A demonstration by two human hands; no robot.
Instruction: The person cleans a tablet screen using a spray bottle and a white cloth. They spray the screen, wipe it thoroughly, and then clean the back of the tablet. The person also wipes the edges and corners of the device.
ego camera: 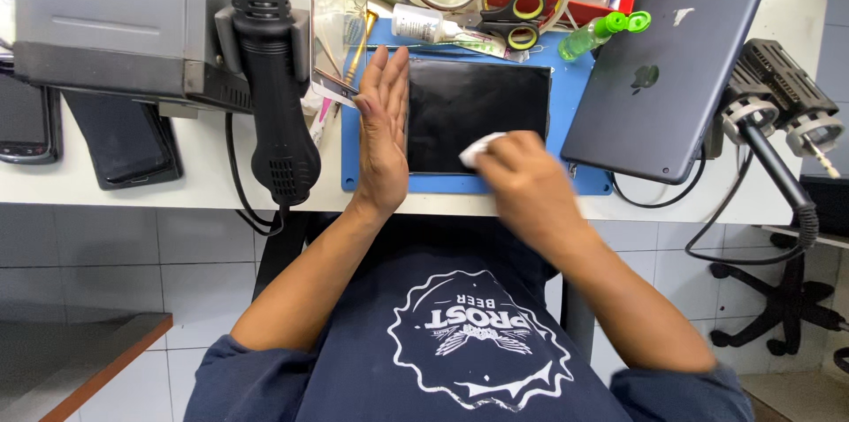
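Phones (119, 143) lie dark near the left edge of the white surface (203, 187), under a grey machine (106, 15). Next to them a black heat gun (274, 86) hangs nose-up, its handle past the front edge. On the blue mat (566, 77), the left hand (382, 126) stands on its edge, fingers straight, grip released, pressed against the left side of the black screen panel (469, 103). That panel lies flat in the middle of the mat. The right hand (522, 179) has its grip clenched on a white cloth (476, 149) at the panel's front edge. Scissors (513, 19) and a green-capped bottle (601, 33) lie behind. A dark tablet (668, 77) rests face-down, tilted, toward the right edge.
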